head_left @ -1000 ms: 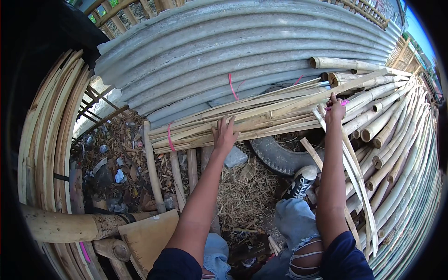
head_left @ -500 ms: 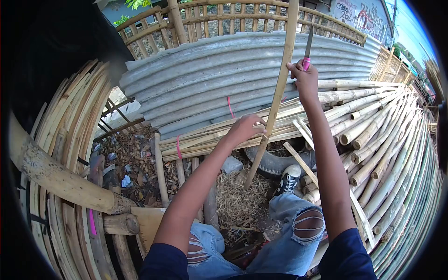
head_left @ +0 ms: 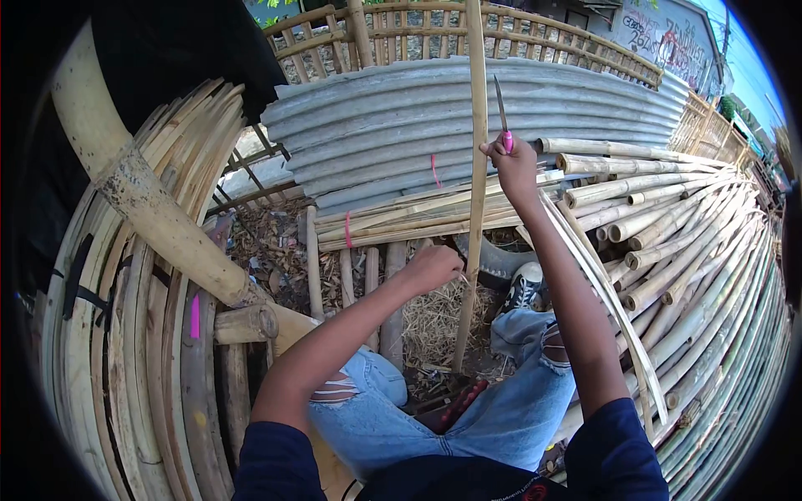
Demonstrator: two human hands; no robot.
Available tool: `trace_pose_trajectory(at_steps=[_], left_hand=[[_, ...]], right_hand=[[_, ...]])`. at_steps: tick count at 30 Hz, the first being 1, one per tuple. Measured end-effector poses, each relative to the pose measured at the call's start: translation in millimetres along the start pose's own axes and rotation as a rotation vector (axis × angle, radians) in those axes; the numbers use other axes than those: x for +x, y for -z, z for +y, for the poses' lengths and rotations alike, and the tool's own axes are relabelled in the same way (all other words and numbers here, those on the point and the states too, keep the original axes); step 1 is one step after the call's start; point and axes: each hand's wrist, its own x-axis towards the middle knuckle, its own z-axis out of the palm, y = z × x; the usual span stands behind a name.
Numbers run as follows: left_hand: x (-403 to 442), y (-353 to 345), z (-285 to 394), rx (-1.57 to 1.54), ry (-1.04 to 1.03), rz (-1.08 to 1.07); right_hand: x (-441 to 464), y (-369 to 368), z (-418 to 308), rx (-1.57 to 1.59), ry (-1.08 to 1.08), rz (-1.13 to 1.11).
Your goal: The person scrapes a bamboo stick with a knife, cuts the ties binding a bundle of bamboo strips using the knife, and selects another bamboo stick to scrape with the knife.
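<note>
A long bamboo strip [head_left: 478,175] stands nearly upright before me, its lower end down by the wood shavings [head_left: 430,321] between my feet. My right hand [head_left: 516,174] is closed round the pink handle of a knife [head_left: 503,113], blade pointing up, and its thumb reaches to the strip's edge. Lower down, my left hand [head_left: 433,269] is just left of the strip with its fingers curled together. Whatever those fingers pinch, if anything, is too small to make out.
Bamboo poles [head_left: 668,242] are piled on the right. Split strips [head_left: 401,219] tied with pink string lie ahead, before corrugated sheeting [head_left: 384,125]. A thick pole [head_left: 159,217] slants across more split bamboo [head_left: 125,367] on the left. A tyre [head_left: 497,260] lies near my shoe [head_left: 525,288].
My view has shifted, and the strip stands more upright. The left hand's spread fingers have curled in beside the strip. My right hand still grips the knife.
</note>
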Motion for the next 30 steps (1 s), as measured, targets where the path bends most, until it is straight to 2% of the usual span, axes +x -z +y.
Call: trace_pose_trajectory(at_steps=[4, 6, 7, 9, 10, 12, 13, 15, 16, 18, 20, 22, 26, 30], left_hand=[[-10.9, -5.5, -5.2, 0.014, -0.109, -0.132], [-17.8, -14.9, -6.6, 0.086, -0.104, -0.358], [-20.8, -27.8, -11.4, 0.081, -0.101, -0.362], [-21.3, -41.3, -15.4, 0.276, 0.081, -0.384], [-17.5, -41.0, -16.1, 0.272, 0.084, -0.388], [-4.6, -31.3, -16.8, 0.068, 0.197, -0.152], [2.7, -24.6, -16.1, 0.068, 0.203, -0.159], [16.1, -13.8, -13.7, -0.152, 0.095, 0.134], [19.9, -11.2, -8.8, -0.157, 0.099, 0.12], [32.4, -9.1, -1.5, -0.056, -0.088, 0.18], [39.8, -16.8, 0.6, 0.036, -0.129, 0.215], [41.9, -26.1, -6.8, 0.27, -0.187, 0.185], [39.1, -39.0, -24.8, 0.193, -0.211, 0.065], [32.4, -44.7, -21.4, 0.134, -0.146, 0.064]], right_hand=[[-11.2, 0.7, 3.4, -0.079, 0.005, 0.032], [-15.4, -0.6, 12.8, -0.056, -0.018, 0.044], [-18.2, -1.6, 15.9, -0.037, -0.039, 0.053], [-22.0, -3.1, 22.2, -0.04, -0.032, 0.07], [-24.0, -4.0, 25.5, -0.043, -0.021, 0.09], [-32.0, -9.0, 34.1, -0.021, -0.02, 0.108], [-33.6, -12.7, 37.1, 0.0, -0.015, 0.132], [-30.1, -19.3, 38.0, 0.079, -0.04, 0.144], [-30.9, -20.1, 35.4, 0.146, -0.061, 0.158], [-29.4, -22.0, 37.8, 0.094, -0.082, 0.155], [-28.8, -24.9, 49.0, 0.097, -0.086, 0.177], [-28.7, -20.1, 47.3, 0.072, -0.066, 0.187], [-26.2, -11.1, 54.8, 0.012, -0.098, 0.215], [-23.6, -3.6, 59.6, 0.032, -0.128, 0.242]])
